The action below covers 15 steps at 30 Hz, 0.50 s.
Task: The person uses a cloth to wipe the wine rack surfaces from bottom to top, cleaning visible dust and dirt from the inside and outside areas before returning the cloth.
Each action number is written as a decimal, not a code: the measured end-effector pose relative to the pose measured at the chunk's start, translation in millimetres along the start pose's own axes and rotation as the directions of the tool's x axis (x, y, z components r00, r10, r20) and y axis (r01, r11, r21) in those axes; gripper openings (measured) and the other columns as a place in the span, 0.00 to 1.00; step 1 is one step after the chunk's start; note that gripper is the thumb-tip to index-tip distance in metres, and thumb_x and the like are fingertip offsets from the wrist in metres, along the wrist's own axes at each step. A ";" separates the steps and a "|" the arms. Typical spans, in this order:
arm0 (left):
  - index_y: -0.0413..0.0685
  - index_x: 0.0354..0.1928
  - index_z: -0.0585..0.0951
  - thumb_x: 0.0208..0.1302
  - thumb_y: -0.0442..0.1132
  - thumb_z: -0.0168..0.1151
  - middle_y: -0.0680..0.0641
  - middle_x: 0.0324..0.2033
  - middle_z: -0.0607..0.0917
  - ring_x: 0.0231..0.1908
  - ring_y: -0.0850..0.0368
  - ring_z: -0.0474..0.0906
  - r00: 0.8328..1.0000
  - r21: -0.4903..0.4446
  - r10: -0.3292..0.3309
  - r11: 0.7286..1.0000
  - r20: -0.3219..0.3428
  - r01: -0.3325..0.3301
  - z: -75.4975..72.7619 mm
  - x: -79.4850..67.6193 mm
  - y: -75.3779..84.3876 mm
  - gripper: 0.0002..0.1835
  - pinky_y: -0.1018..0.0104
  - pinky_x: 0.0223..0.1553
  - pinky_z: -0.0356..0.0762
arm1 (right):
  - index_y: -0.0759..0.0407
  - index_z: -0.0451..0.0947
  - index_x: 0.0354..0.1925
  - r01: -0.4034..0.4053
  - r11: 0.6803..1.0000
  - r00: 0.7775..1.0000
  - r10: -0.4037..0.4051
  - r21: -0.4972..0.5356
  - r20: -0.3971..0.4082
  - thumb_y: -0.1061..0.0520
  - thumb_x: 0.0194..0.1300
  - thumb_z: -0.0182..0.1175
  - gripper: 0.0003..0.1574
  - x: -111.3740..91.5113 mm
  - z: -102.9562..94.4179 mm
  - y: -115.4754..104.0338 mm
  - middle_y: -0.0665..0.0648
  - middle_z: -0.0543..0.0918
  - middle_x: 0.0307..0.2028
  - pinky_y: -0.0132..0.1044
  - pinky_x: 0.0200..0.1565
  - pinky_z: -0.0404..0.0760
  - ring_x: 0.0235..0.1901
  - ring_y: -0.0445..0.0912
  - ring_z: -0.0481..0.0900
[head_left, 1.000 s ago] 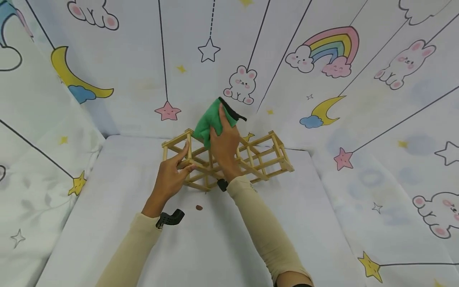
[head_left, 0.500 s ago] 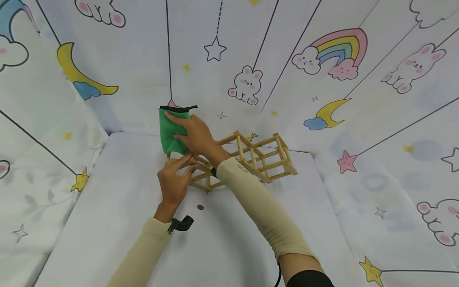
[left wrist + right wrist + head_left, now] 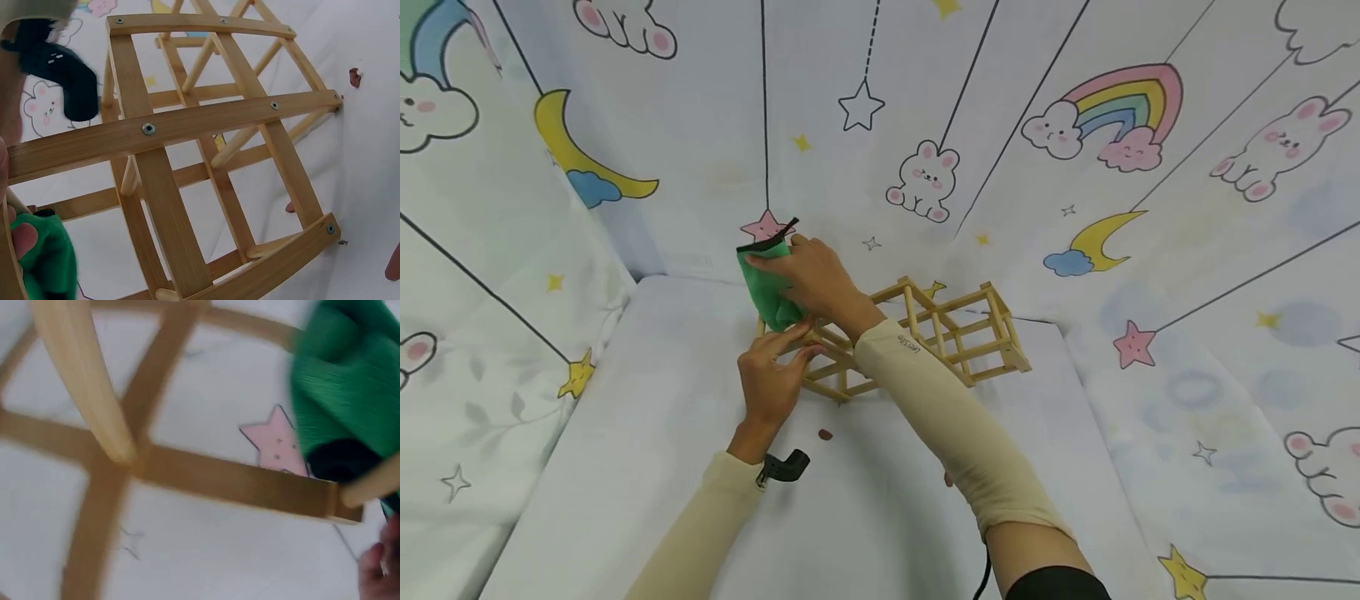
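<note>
In the head view, a light wooden lattice rack stands on the white surface near the back wall. My left hand grips its near left part, thumb and index finger at a slat. Over the rack's left end, my right hand holds a green cloth with a black edge. The left wrist view shows the screwed slats of the rack close up, and part of the cloth low at the left. Blurred green cloth hangs by a rack corner in the right wrist view.
A small brown bit lies on the white surface in front of the rack. Another brown bit shows beside the right forearm. A printed cloth wall with stars, moons and rabbits rises behind and at both sides.
My right hand has carried the green cloth from the rack's middle to its left end, then dipped it slightly. My left hand stays at the rack, its fingers shifted a little.
</note>
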<state>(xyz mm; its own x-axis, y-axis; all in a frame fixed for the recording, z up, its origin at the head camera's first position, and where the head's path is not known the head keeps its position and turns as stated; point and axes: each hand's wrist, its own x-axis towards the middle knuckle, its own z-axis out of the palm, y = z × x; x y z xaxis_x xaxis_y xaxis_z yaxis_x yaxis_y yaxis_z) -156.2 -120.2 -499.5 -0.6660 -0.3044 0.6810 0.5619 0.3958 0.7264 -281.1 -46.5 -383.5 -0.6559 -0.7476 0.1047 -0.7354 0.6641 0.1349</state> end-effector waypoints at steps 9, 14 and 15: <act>0.40 0.52 0.91 0.47 0.34 0.85 0.42 0.45 0.94 0.42 0.44 0.91 1.000 -0.013 -0.012 1.000 -0.006 0.012 3.2 1.7 2.6 0.26 0.78 0.54 0.79 | 0.25 0.67 0.78 -0.005 1.000 0.989 0.003 0.017 0.146 0.51 0.71 0.72 0.44 1.3 -12.0 0.4 0.50 0.86 0.63 0.44 0.57 0.85 0.64 0.50 0.80; 0.41 0.52 0.91 0.47 0.34 0.85 0.43 0.46 0.94 0.41 0.44 0.91 1.000 -0.014 -0.006 1.000 0.006 0.006 6.5 0.8 1.4 0.26 0.76 0.54 0.80 | 0.24 0.66 0.78 -0.071 0.997 0.993 0.069 0.021 0.095 0.51 0.74 0.70 0.43 3.0 -16.3 0.5 0.52 0.86 0.65 0.43 0.58 0.85 0.67 0.50 0.79; 0.41 0.52 0.91 0.47 0.34 0.85 0.43 0.45 0.94 0.41 0.44 0.91 1.000 -0.009 -0.006 1.000 0.007 0.006 6.6 0.6 1.3 0.26 0.77 0.53 0.79 | 0.25 0.66 0.78 -0.072 0.997 0.991 0.067 0.036 0.117 0.50 0.73 0.71 0.43 2.0 -15.4 0.9 0.50 0.85 0.65 0.43 0.57 0.86 0.65 0.49 0.80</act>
<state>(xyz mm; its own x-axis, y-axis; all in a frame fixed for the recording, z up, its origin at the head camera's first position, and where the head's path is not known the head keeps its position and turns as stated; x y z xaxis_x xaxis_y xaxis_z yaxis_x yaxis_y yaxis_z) -159.1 -114.2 -498.8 -0.6729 -0.3004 0.6760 0.5624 0.3859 0.7313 -280.4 -47.5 -368.0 -0.7192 -0.6948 -0.0023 -0.6920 0.7161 0.0916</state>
